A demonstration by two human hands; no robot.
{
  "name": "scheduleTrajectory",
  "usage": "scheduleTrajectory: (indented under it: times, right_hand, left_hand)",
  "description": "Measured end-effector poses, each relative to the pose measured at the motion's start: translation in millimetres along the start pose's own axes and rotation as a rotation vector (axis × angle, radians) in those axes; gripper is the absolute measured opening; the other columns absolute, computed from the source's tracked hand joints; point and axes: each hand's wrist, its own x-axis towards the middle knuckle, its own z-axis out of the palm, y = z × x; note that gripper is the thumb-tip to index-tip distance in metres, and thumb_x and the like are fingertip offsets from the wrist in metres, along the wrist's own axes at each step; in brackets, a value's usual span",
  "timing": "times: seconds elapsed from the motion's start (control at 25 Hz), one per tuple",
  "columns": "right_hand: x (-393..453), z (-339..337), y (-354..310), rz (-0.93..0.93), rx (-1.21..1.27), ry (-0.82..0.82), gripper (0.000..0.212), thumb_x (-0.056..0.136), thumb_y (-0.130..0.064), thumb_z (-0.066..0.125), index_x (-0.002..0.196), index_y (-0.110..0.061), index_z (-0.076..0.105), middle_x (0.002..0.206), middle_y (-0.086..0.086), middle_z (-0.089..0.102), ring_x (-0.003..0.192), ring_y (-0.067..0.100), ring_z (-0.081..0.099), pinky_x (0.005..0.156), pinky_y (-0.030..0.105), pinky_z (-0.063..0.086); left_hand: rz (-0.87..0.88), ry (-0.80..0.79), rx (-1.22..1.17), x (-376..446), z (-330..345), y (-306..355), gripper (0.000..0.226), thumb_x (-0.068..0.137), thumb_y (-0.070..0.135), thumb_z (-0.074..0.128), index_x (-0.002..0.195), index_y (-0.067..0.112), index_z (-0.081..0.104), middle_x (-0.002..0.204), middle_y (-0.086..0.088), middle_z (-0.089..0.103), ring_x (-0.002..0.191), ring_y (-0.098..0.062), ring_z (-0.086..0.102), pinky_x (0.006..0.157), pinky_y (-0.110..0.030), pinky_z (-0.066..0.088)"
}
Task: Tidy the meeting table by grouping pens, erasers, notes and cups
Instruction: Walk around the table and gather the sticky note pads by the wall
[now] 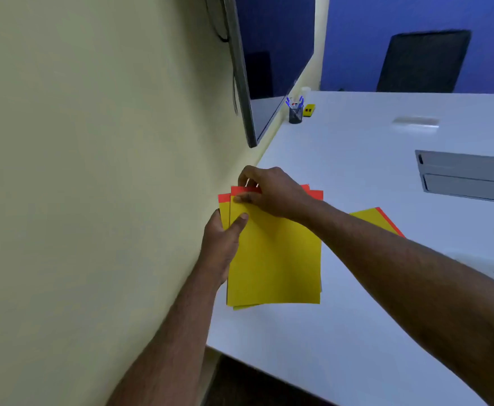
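A stack of yellow and red paper notes (275, 259) is held over the left edge of the white table (357, 159). My left hand (222, 241) grips the stack's left side, thumb on top. My right hand (269, 191) pinches the stack's top edge. Under my right forearm, another yellow and red sheet (377, 219) lies flat on the table. Far back by the wall stands a dark mesh pen holder (295, 112) with blue pens, a yellow eraser (309, 109) beside it and a white cup (305, 91) behind it.
A wall-mounted screen (257, 68) hangs over the table's left side. A grey cable hatch (468, 177) is set into the table at right. A black chair (424, 63) stands at the far side against a blue wall. The cream wall runs close on the left.
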Motion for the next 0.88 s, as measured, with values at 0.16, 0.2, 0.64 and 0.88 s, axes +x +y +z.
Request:
scheduleTrajectory:
  times: [0.16,0.2,0.64,0.88]
  right_hand:
    - [-13,45,56,0.399,-0.158,0.509,0.084,0.078,-0.062,0.065,0.142,-0.016,0.034,0.138,0.008,0.052,0.129,0.029,0.043,0.108,0.044,0.032]
    - [-15,65,70,0.54,-0.014,0.555,0.087,0.079,-0.061,0.065,0.144,-0.016,0.029,0.141,0.008,0.049,0.131,0.029,0.043,0.108,0.045,0.034]
    - [-28,159,113,0.81,0.881,0.619,0.029,0.072,-0.011,0.045,0.092,-0.028,0.056,0.084,-0.009,0.059,0.08,0.011,0.056,0.07,0.032,0.046]
    - [-28,195,120,0.768,0.813,0.533,0.028,0.073,-0.004,0.042,0.096,-0.014,0.054,0.083,-0.003,0.058,0.073,0.002,0.053,0.066,0.017,0.045]
  left_hand:
    - [-0.012,-0.05,0.036,50,-5,-47,0.019,0.09,0.031,0.067,0.109,0.027,0.063,0.105,0.003,0.072,0.104,-0.023,0.066,0.083,-0.038,0.055]
    - [-0.017,-0.053,-0.004,67,-10,-58,0.014,0.09,0.029,0.067,0.104,0.029,0.065,0.099,0.008,0.073,0.098,-0.018,0.068,0.075,-0.028,0.055]
    - [0.079,-0.058,0.03,126,-11,-120,0.033,0.076,0.008,0.053,0.101,0.03,0.058,0.086,0.017,0.064,0.082,-0.006,0.06,0.074,-0.022,0.049]
    - [-0.07,-0.047,0.096,114,-23,-161,0.055,0.075,0.001,0.051,0.129,0.012,0.056,0.126,-0.001,0.063,0.119,-0.017,0.057,0.099,-0.03,0.043]
